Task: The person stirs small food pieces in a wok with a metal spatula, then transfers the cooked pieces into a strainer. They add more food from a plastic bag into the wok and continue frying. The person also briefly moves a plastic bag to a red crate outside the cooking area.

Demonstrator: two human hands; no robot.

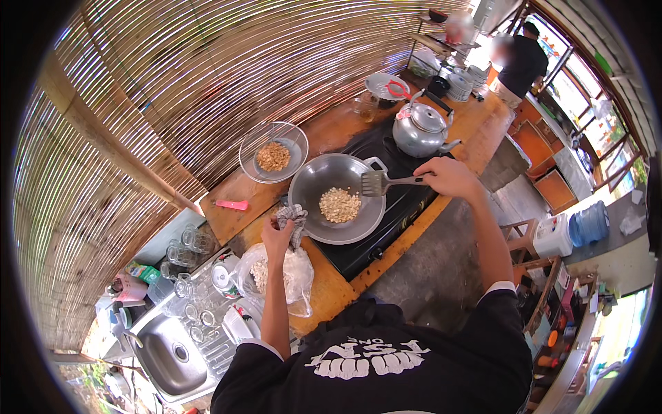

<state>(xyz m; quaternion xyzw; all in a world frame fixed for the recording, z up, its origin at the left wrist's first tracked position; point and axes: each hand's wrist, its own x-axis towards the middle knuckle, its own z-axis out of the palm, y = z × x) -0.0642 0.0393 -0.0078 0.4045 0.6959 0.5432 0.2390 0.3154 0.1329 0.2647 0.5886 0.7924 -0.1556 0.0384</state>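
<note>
My left hand (277, 239) grips a checked cloth (292, 219) at the left side of a grey metal wok (313, 178); the handle there is hidden. In the wok lies a small heap of pale, chopped pieces (340, 205), perhaps nuts. My right hand (449, 175) holds a slotted spatula (373, 183), its blade over the wok's right rim, beside the loop handle. The wok sits on a black gas stove (408, 207). Behind it, a wire-mesh strainer (249, 160) contains browned pieces (273, 157). Below my left hand, an open plastic bag (299, 290) holds more pale pieces.
A metal kettle (420, 129) stands on the stove's far end. A pink-handled tool (232, 205) lies left of the strainer. Glass mugs (181, 253) crowd the drainboard beside a steel sink (170, 357). Farther back, another person (522, 64) stands near stacked plates (459, 85).
</note>
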